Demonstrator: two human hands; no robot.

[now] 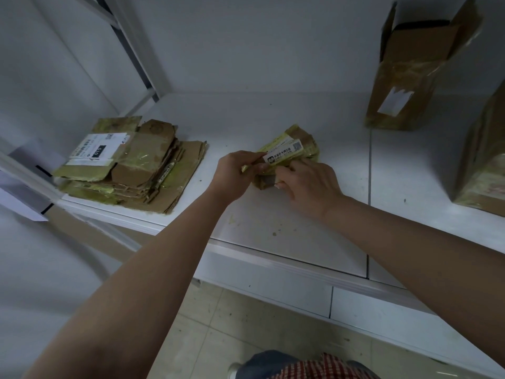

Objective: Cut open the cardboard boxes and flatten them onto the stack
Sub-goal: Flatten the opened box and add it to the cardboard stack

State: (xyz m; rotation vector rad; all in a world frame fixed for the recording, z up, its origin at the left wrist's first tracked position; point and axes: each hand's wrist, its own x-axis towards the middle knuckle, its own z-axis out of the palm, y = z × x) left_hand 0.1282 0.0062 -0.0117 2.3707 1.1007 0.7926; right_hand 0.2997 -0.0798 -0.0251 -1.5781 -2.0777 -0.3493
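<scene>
A small cardboard box (299, 144) wrapped in yellowish tape, with a white label on top, lies in the middle of the white shelf (273, 220). My left hand (235, 173) pinches its near left edge. My right hand (308, 184) grips its near right side, fingers curled over a dark part of the box. At the left end of the shelf lies the stack of flattened boxes (131, 165), the top piece bearing a white shipping label. I see no cutting tool; whatever my hands cover stays hidden.
A tall open cardboard box (410, 86) stands upright at the back right, flaps up. Another taped box (483, 165) stands at the right edge, partly out of frame. White shelf uprights (136, 45) rise at the back left. Tiled floor lies below the shelf front.
</scene>
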